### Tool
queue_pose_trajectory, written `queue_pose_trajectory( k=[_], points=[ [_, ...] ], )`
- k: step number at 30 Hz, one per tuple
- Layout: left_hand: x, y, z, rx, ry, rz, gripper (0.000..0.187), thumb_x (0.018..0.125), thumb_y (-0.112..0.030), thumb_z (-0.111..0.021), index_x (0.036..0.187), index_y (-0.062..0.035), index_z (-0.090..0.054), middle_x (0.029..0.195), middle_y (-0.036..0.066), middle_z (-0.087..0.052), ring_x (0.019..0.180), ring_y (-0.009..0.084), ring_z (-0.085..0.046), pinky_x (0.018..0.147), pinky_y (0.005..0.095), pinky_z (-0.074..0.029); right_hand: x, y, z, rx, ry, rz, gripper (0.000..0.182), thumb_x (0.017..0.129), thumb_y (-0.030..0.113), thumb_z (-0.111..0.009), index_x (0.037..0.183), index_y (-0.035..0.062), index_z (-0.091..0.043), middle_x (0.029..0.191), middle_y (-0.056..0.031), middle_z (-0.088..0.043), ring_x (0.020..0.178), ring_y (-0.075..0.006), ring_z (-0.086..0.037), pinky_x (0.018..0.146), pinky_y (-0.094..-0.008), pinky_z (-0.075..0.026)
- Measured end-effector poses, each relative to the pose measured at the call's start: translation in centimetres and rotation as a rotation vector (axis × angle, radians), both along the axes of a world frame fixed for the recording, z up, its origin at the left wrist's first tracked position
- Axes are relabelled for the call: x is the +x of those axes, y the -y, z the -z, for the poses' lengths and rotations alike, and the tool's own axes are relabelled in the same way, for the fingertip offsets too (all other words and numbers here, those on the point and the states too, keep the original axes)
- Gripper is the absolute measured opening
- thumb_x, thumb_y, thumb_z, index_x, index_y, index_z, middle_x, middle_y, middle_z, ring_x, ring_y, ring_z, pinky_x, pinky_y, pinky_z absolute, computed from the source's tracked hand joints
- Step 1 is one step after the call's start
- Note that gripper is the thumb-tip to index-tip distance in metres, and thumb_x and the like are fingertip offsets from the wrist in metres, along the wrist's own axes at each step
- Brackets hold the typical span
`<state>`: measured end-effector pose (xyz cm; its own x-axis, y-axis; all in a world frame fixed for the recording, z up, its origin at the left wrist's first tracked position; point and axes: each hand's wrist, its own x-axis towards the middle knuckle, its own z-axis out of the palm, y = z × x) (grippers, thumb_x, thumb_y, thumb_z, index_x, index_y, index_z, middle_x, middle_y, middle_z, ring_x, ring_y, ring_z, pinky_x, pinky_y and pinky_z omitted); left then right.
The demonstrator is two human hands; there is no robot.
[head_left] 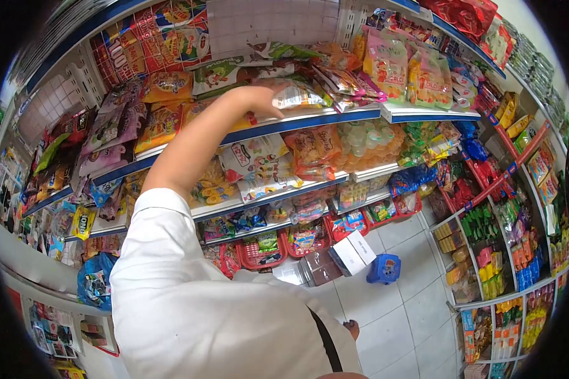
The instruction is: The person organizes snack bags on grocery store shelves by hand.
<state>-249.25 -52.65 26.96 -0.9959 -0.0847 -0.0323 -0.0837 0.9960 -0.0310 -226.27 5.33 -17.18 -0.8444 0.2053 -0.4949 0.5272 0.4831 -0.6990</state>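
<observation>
My left hand (262, 101) reaches over the upper shelf, its fingers at a silver and white packet (297, 97) that lies among other bags. Thumb and fingers are spread around the near end of this packet; whether they grip it is hard to see. Left of the wrist lie green and white bags (218, 74) and orange bags (164, 120). Pink and purple packets (354, 88) rest right of the hand, beside upright clear bags of sweets (385, 66). My right hand does not show.
Lower shelves (246, 203) hold more snack bags. Red baskets (262, 251) line the bottom. On the tiled floor (392, 328) stand a white box (354, 252), a brown box (320, 268) and a blue container (384, 269). A candy rack (487, 202) runs along the right.
</observation>
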Motion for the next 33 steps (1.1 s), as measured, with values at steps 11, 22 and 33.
queue_pose_trajectory(
  k=[11,22,33],
  points=[
    [6.9,-3.7,-5.9,1.39,-0.37,-0.131,0.044,0.084,-0.024,-0.046,0.123,-0.0054,-0.04,0.122,0.014,-0.043,0.108,0.032,-0.047,0.088,0.0533,-0.041,-5.3,1.8,-0.6,-0.218,-0.25,0.023,0.03,0.076,0.008,-0.056,0.105,0.001,-0.054,0.094,-0.0142,-0.059,0.086,-0.0222,-0.057,0.076,-0.0306,-0.045],
    [9.4,-19.4,7.1,2.481,-0.024,0.23,0.051,0.086,-0.032,-0.046,0.127,-0.0048,-0.033,0.126,0.014,-0.044,0.114,0.0285,-0.045,0.097,0.0451,-0.034,-9.6,2.5,-7.7,-0.267,-0.386,0.054,0.03,0.087,0.019,-0.047,0.111,0.0015,-0.049,0.105,-0.0101,-0.054,0.092,-0.0158,-0.052,0.078,-0.0265,-0.043],
    [15.0,-33.4,18.3,2.276,0.682,-0.132,0.047,0.091,-0.041,-0.034,0.127,-0.0101,-0.035,0.124,0.011,-0.045,0.114,0.0263,-0.045,0.092,0.0434,-0.039,-6.8,8.6,-29.4,0.004,-1.191,-0.612,0.047,0.065,0.006,-0.065,0.11,0.0073,-0.051,0.119,-0.0184,-0.046,0.113,-0.0327,-0.043,0.094,-0.0386,-0.035]
  ],
)
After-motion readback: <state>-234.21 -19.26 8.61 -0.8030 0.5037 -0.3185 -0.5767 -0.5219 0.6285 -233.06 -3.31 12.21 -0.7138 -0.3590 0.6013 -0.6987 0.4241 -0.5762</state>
